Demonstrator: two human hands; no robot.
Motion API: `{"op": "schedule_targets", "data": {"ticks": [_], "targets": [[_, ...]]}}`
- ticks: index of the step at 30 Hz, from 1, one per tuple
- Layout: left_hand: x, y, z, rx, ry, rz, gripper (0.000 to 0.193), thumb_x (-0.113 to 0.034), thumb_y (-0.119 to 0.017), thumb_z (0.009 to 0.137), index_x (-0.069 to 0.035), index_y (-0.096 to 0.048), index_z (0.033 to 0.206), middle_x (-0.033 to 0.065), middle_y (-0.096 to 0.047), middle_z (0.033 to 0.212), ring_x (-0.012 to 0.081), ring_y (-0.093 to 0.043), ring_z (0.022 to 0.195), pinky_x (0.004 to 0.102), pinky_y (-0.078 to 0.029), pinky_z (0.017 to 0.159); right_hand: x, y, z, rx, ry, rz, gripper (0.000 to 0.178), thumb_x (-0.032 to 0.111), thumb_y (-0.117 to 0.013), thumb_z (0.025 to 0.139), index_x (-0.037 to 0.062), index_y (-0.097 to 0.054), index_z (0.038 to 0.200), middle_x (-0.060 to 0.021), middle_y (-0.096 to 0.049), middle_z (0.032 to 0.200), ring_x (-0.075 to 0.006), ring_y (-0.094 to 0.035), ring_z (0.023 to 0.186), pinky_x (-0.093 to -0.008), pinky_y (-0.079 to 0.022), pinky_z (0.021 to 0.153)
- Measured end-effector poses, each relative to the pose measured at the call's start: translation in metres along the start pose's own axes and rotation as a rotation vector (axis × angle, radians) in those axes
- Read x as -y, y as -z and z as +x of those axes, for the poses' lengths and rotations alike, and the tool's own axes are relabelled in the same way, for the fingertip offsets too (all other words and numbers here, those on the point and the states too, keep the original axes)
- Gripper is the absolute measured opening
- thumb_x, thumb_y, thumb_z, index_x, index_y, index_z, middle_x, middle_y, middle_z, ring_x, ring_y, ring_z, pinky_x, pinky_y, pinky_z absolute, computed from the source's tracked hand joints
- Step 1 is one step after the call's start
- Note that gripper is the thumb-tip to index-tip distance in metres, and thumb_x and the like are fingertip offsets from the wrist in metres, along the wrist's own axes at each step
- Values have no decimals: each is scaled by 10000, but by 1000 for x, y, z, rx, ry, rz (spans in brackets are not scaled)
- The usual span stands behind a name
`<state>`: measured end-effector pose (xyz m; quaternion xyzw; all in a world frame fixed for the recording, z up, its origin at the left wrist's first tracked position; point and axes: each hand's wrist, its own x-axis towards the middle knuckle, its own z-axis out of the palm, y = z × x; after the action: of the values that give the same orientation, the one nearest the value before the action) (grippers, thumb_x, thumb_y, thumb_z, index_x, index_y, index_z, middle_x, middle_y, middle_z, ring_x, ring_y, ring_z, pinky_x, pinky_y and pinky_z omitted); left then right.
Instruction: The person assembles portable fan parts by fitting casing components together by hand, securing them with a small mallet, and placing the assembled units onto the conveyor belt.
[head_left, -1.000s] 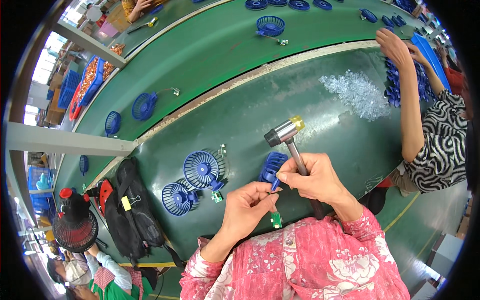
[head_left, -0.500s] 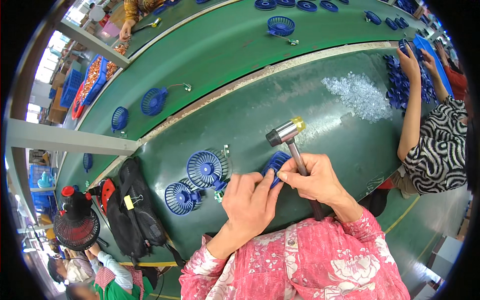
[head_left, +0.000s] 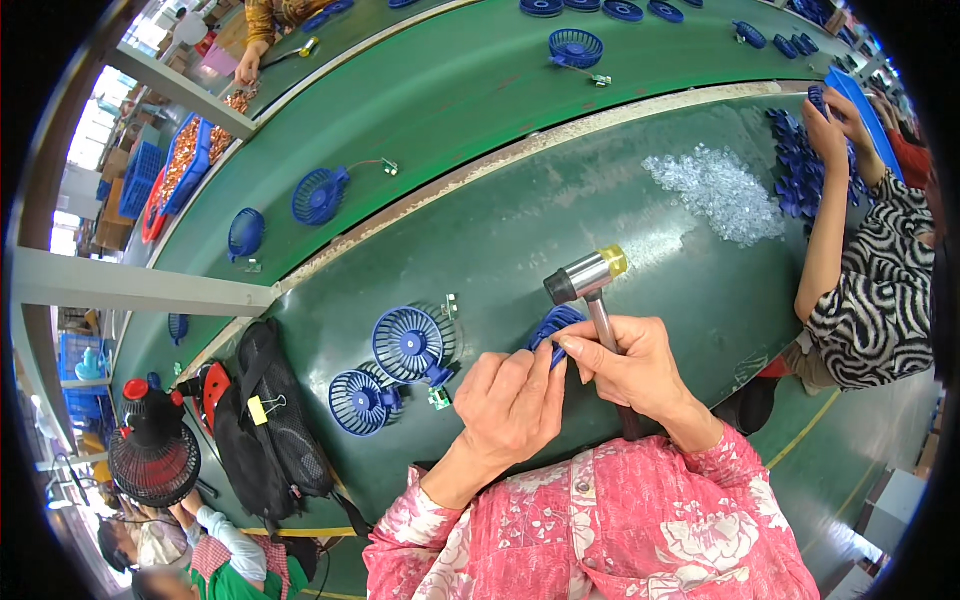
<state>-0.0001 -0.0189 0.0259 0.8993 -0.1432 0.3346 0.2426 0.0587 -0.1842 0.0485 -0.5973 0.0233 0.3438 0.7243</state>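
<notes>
Left hand: the left hand [head_left: 508,405] is closed, back toward the viewer, its bunched fingertips on the neck of the cage; the thumb is mostly hidden.
Right hand: the right hand [head_left: 645,370] is curled round the hammer [head_left: 590,275], thumb and finger meeting at the same neck; it covers the middle of the handle.
Cage: the blue cage [head_left: 557,322] is at the fingertips, just above the table [head_left: 520,240]; its lower part is hidden, and any wire or board on it cannot be made out.
Loose cages: two more [head_left: 408,343] lie to the left, one partly overlapping the other, with small green boards [head_left: 438,398] near.
Bag: a black mesh bag [head_left: 275,420] wears a yellow clip [head_left: 260,411]; its contents cannot be seen.
Clear pieces: a heap [head_left: 720,195], too small to tell apart.
Tray: a blue tray [head_left: 862,120], partly behind a co-worker's arms [head_left: 822,215]; contents unclear.
Belt: the green belt [head_left: 440,130] carries cages; discs [head_left: 541,7] touch the upper edge of view.
Crate: a blue crate [head_left: 204,142], far left, holds orange-copper bits.
</notes>
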Motion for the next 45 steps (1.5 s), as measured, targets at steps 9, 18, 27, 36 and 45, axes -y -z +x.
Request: {"op": "schedule_targets", "data": {"ticks": [9,18,27,36,45], "targets": [[1,-3,7,-24,34,-33,245,-34,-752,705,43,-690,929,82,-589,824,216,-539,620,314,-434,508,-20,-3,-3,-92,362,-201,166,65,-676,909,-37,-702,1037,3,-583,705,-36,-503,632,-237,-407,528],[4,-2,6,-10,48,-25,212,-19,-752,724,38,-680,914,91,-574,817,231,-543,621,319,-437,510,-4,1,-1,55,96,-38,205,39,-601,936,-41,-676,1109,-11,-597,687,-29,-440,493,-225,-331,425],[60,4,45,251,876,-558,219,-187,-701,896,31,-687,874,68,-607,696,124,-591,573,260,-452,498,-6,21,8,-42,57,148,213,38,-562,960,-44,-623,1147,-60,-611,712,-23,-380,384,-216,-290,334],[176,-61,123,81,707,-254,486,-230,-676,892,41,-547,1275,173,-619,1215,266,-593,1138,389,-473,946,0,14,3,-133,159,13,198,30,-555,954,-61,-634,1111,-53,-606,692,-26,-395,396,-216,-294,343],[225,-11,84,268,415,641,249,-140,-672,795,-44,-671,1025,120,-638,1028,328,-544,1046,482,-429,861,4,19,2,-125,210,-17,170,76,-603,956,-43,-678,1052,-21,-612,639,-10,-402,413,-202,-271,370]]}}
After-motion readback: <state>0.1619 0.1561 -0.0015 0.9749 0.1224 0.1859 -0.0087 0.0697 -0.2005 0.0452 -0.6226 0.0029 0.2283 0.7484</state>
